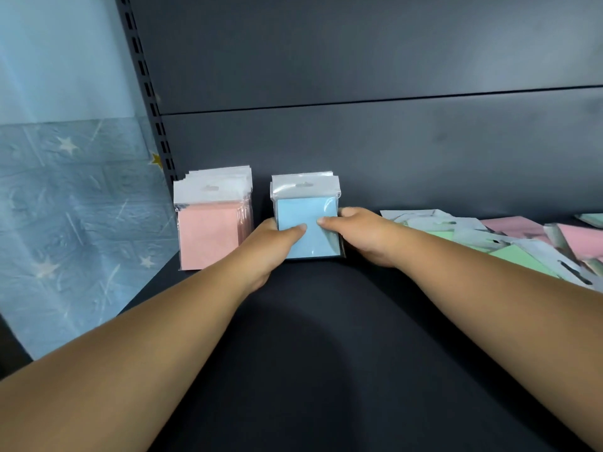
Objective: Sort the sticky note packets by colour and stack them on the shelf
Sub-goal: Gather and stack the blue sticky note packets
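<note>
A stack of blue sticky note packets [306, 210] in clear wrappers sits on the dark shelf [326, 321] near the back panel. My left hand [267, 249] grips its left side with the thumb on top. My right hand [362, 236] grips its right side, thumb also on the top packet. To the left stands a stack of pink packets [210, 230], apart from the blue stack. At the right lies a loose pile of green packets [518, 256] and pink packets [574, 239], mixed and overlapping.
The shelf's dark back panel [359, 141] rises right behind the stacks. A slotted upright post [153, 119] marks the shelf's left end, with a blue star-patterned wall [65, 207] beyond it.
</note>
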Motion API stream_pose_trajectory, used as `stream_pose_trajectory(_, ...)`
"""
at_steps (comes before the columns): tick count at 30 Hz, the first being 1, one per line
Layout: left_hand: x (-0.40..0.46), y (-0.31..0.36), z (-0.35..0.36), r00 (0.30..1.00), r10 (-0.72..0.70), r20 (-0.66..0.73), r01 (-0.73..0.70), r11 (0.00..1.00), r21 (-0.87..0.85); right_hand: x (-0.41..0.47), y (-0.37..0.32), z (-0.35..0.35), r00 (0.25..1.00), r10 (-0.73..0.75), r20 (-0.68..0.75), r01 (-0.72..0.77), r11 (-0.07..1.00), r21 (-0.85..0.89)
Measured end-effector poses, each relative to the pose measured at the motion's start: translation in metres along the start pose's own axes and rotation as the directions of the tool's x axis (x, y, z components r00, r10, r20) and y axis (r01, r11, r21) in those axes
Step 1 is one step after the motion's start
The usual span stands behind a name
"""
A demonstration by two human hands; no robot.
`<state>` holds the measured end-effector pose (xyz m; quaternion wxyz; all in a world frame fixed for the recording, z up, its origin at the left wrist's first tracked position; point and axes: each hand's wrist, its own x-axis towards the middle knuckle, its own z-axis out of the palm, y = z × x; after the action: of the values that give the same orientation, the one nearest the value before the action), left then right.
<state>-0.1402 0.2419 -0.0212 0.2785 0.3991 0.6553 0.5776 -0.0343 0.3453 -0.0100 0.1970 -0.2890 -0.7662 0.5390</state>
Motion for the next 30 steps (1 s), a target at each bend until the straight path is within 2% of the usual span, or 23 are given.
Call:
stream_pose_trajectory(5, 0.003, -0.004, -0.002, 0.998, 0.056, -0.028, -0.055, 0.998, 0.018, -0.003, 0.000, 0.003, 0.989, -0.130, -0.071, 0.115, 0.977, -0.179)
stream_pose_trajectory(9, 0.005, -0.003, -0.001, 0.999, 0.038, -0.024, -0.037, 0.998, 0.051, -0.003, 0.001, 0.007, 0.987, -0.136, -0.082, 0.114, 0.967, -0.228)
stream_pose_trajectory(16, 0.008, -0.006, -0.002, 0.991, -0.046, -0.125, 0.059, 0.994, 0.097, 0.000, 0.007, 0.011, 0.995, -0.074, -0.064, 0.067, 0.992, -0.105)
stream_pose_trajectory(24, 0.010, -0.007, -0.003, 0.994, -0.044, -0.098, 0.056, 0.991, 0.122, -0.004, 0.006, 0.010, 0.990, -0.123, -0.065, 0.106, 0.969, -0.225)
stream_pose_trajectory(30, 0.004, -0.004, -0.002, 0.987, -0.065, -0.149, 0.083, 0.989, 0.120, -0.002, 0.006, 0.010, 0.991, -0.107, -0.080, 0.093, 0.982, -0.164)
